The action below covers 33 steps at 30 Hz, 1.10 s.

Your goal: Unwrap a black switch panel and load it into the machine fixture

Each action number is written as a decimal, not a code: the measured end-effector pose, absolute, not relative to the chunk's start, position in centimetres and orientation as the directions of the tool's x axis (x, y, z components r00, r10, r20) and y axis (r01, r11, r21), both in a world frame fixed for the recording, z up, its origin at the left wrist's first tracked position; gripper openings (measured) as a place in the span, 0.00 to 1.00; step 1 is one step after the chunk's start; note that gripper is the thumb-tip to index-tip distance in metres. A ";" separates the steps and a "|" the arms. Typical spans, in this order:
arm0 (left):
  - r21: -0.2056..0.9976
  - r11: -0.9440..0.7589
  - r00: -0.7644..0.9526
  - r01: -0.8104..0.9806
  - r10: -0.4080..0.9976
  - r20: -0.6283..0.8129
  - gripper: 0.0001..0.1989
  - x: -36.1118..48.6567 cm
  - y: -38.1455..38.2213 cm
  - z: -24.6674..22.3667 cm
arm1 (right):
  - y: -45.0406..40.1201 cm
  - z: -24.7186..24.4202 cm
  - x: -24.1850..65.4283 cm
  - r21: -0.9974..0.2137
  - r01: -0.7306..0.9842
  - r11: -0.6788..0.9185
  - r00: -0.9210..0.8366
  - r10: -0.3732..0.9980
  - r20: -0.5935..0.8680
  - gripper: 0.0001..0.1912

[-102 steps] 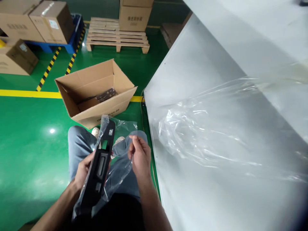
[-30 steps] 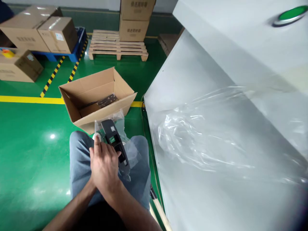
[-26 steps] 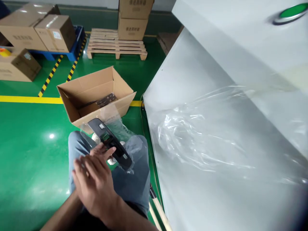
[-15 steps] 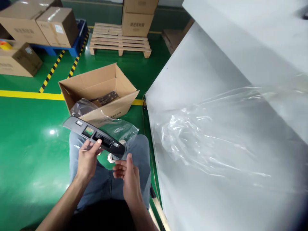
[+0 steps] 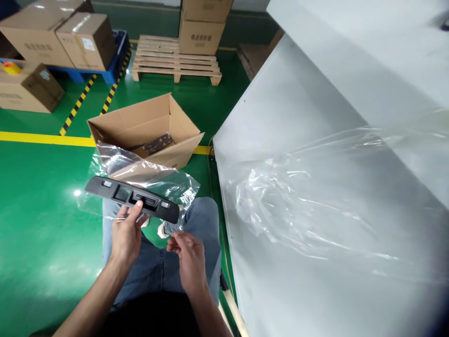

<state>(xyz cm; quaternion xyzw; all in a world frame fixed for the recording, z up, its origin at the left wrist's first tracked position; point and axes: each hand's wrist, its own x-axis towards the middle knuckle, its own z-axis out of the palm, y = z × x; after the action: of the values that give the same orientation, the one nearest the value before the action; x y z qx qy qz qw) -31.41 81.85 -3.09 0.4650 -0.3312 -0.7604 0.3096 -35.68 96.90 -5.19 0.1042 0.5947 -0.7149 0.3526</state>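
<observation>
A long black plastic panel [image 5: 131, 199] with rectangular cut-outs and small switches lies crosswise in front of me. My left hand [image 5: 126, 236] is under it, its fingers curled around the lower edge. A clear plastic bag [image 5: 168, 185] spreads behind the panel, and I cannot tell whether it still wraps the panel. My right hand [image 5: 187, 262] is below the panel's right end, its fingertips pinched together, holding nothing visible.
An open cardboard box [image 5: 147, 112] with dark flat pieces [image 5: 157, 144] inside stands beyond my knees on the green floor. To the right rises a large white panel [image 5: 298, 140] draped in plastic film. A wooden pallet [image 5: 177, 61] and stacked cartons [image 5: 86, 42] stand farther back.
The panel has swung flatter and shifted slightly left in my left hand. The bag has spread out behind it. My right hand's fingers have closed together.
</observation>
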 end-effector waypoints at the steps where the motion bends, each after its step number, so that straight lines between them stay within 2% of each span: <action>1: 0.772 -0.615 -0.377 0.162 -0.762 -0.527 0.23 -31.6 81.8 -3.1 | 96.9 -5.4 -35.3 -0.795 0.606 -0.036 -0.745 -0.376 -0.551 0.21; 8: 0.716 -0.681 -0.371 0.152 -0.711 -0.598 0.26 -31.6 81.2 -3.2 | 97.2 -7.3 -34.2 -0.839 0.538 -0.082 -0.788 -0.403 -0.466 0.25; 13: 0.745 -0.656 -0.362 0.115 -0.727 -0.584 0.30 -31.3 80.9 -3.1 | 97.5 -6.9 -36.4 -0.841 0.540 -0.036 -0.782 -0.389 -0.486 0.33; 18: 0.764 -0.642 -0.374 0.061 -0.724 -0.579 0.31 -31.9 80.2 -3.4 | 96.2 -6.4 -38.8 -0.839 0.543 -0.014 -0.795 -0.331 -0.509 0.32; 23: 0.795 -0.607 -0.459 -0.010 -0.703 -0.543 0.29 -34.6 77.1 -3.3 | 95.2 -7.2 -40.9 -0.837 0.546 -0.049 -0.786 -0.375 -0.491 0.35; 25: 0.811 -0.584 -0.474 0.005 -0.716 -0.513 0.28 -36.8 74.5 -3.3 | 95.7 -7.9 -42.3 -0.875 0.483 0.040 -0.813 -0.351 -0.465 0.39; 28: 0.834 -0.549 -0.433 0.060 -0.767 -0.473 0.26 -41.4 68.9 -3.6 | 98.1 -9.8 -45.2 -0.922 0.230 0.313 -0.908 -0.273 -0.319 0.42; 30: 0.842 -0.532 -0.384 0.086 -0.798 -0.465 0.24 -45.1 64.6 -4.4 | 100.3 -11.7 -47.4 -0.871 0.047 0.489 -0.946 -0.259 -0.196 0.40; 33: 0.833 -0.551 -0.361 0.048 -0.787 -0.500 0.19 -51.0 58.5 -7.4 | 103.5 -15.1 -50.0 -0.785 -0.064 0.616 -0.951 -0.277 -0.140 0.35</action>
<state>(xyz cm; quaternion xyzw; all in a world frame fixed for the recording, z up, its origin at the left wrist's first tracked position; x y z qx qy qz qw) -51.02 58.48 -7.40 0.4882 -0.3785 -0.7331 0.2847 -49.99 103.45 -15.12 -0.0956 0.8902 -0.4277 0.1246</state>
